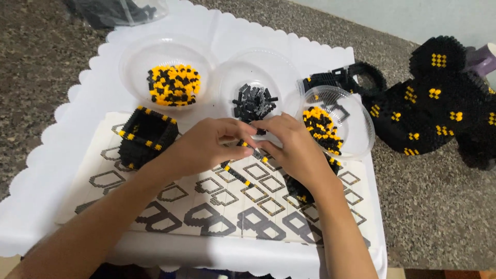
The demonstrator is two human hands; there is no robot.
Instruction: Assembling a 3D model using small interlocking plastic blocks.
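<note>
Pinching a thin strip of tiny black and yellow bricks [247, 146], the left hand [209, 143] and right hand [295, 150] meet fingertip to fingertip over the middle of a printed building sheet [222, 204]; each grip is closed on the strip, which hangs just above the sheet. A second strip [236, 175] lies on the sheet just below the hands. To the left on the sheet stands an open square box of black bricks with yellow corners [146, 135]. Beyond the hands sit three clear plastic bowls: one with mixed yellow and black pieces [174, 84], one with black pieces [253, 101], and one with yellow and black pieces [323, 129] beside the right hand. All rest on a white scalloped mat [57, 155] over a speckled tabletop [41, 62]. At far right stands a large black brick model with yellow spots [439, 103].
</note>
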